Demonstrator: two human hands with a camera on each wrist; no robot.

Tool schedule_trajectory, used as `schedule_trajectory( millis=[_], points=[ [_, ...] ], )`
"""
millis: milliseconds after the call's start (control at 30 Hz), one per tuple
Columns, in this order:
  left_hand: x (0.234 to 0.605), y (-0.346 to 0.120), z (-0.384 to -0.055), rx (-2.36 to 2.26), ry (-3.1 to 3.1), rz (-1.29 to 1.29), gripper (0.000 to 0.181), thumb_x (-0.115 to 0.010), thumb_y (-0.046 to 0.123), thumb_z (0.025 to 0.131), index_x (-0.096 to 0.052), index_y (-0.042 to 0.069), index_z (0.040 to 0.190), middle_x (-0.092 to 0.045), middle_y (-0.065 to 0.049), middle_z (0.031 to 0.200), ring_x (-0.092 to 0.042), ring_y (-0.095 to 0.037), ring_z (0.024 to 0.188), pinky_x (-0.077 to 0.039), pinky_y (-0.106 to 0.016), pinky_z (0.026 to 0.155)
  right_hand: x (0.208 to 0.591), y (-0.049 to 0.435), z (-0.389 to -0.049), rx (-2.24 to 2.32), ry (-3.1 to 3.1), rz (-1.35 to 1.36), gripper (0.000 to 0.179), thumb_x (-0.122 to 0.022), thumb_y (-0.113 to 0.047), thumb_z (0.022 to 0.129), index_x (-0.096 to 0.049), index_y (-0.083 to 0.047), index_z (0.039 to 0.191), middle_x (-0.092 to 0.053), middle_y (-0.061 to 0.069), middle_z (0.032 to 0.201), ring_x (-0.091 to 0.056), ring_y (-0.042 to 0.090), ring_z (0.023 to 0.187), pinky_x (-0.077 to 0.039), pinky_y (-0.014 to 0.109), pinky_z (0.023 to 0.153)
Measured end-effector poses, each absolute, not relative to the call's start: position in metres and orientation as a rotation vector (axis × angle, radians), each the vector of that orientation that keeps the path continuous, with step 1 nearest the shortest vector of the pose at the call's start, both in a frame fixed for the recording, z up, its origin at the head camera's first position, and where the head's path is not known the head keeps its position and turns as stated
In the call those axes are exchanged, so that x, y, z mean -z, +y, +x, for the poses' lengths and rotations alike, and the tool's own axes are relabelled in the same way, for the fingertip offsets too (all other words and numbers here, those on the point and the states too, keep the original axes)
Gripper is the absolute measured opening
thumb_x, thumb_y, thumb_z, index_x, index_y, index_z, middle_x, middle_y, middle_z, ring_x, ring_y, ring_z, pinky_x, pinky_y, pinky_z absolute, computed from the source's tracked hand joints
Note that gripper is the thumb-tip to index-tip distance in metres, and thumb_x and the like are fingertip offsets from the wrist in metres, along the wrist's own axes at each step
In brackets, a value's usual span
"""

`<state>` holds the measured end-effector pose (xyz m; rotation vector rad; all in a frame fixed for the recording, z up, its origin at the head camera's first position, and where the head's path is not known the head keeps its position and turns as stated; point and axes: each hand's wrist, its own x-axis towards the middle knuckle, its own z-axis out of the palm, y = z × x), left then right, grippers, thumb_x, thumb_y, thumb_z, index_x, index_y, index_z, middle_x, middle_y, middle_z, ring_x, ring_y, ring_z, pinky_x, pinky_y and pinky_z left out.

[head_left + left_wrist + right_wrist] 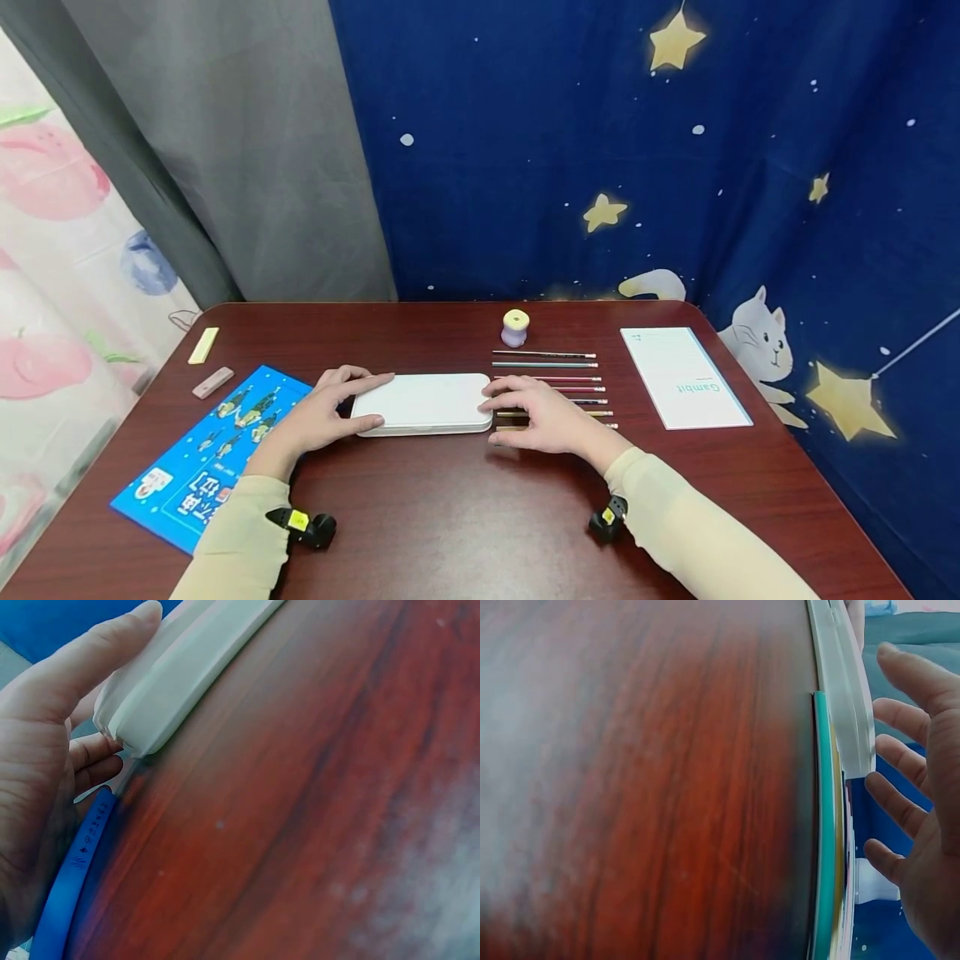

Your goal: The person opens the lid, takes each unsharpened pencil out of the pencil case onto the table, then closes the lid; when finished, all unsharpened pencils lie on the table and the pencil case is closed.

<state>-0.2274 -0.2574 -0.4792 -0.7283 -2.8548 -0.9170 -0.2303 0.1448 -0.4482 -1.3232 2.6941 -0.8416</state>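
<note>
A flat white pencil case (pixel 423 400) with rounded corners lies closed on the table between both hands. My left hand (pixel 322 417) holds its left end, thumb at the near corner and index finger along the far one; in the left wrist view the thumb (pixel 112 641) lies along the case's edge. My right hand (pixel 543 412) is at the other end, fingertips right at the lid's edge. The right wrist view shows those fingers (pixel 900 761) spread and loosely bent. Several pencils (pixel 543 365) lie in parallel to the right, some partly hidden under the right hand.
A blue booklet (pixel 195 467) lies beneath the left forearm. Farther left are a pinkish bar (pixel 213 382) and a pale yellow strip (pixel 203 346). Behind the pencils stands a small lilac object with a yellow top (pixel 515 328). A white notepad (pixel 684 379) lies at right.
</note>
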Motion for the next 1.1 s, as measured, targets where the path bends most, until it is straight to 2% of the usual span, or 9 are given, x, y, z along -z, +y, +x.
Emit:
schedule_trajectory(
  millis=[467,700,1100],
  points=[
    [0.479,-0.254,-0.226,0.919,-2.869,-0.708,0.072,-0.078,0.06,0.088,-0.053,0.042,0.153,-0.053,0.005,0.138,-0.04,-0.021,0.127,-0.048,-0.054,0.095,0.45,0.15,-0.229,0.811,2.694,-1.306,0.051,-0.08,-0.052,0.089,-0.071,-0.03,0.135,-0.055,-0.006,0.15,-0.046,0.013,0.142,-0.033,0.057,0.115],
    [0.478,-0.253,-0.229,0.905,-2.866,-0.713,0.073,-0.078,0.061,0.087,-0.053,0.042,0.153,-0.053,0.004,0.137,-0.041,-0.021,0.126,-0.049,-0.053,0.094,0.451,0.151,-0.229,0.782,2.715,-1.291,0.052,-0.081,-0.049,0.089,-0.07,-0.032,0.137,-0.054,-0.008,0.151,-0.044,0.012,0.143,-0.031,0.057,0.115],
    [0.469,-0.25,-0.231,0.886,-2.922,-0.764,0.072,-0.075,0.064,0.088,-0.051,0.043,0.152,-0.053,0.002,0.14,-0.041,-0.024,0.127,-0.05,-0.055,0.094,0.446,0.15,-0.226,0.688,2.779,-1.336,0.042,-0.075,-0.049,0.094,-0.071,-0.03,0.131,-0.056,-0.008,0.146,-0.047,0.012,0.139,-0.033,0.054,0.114]
  ],
)
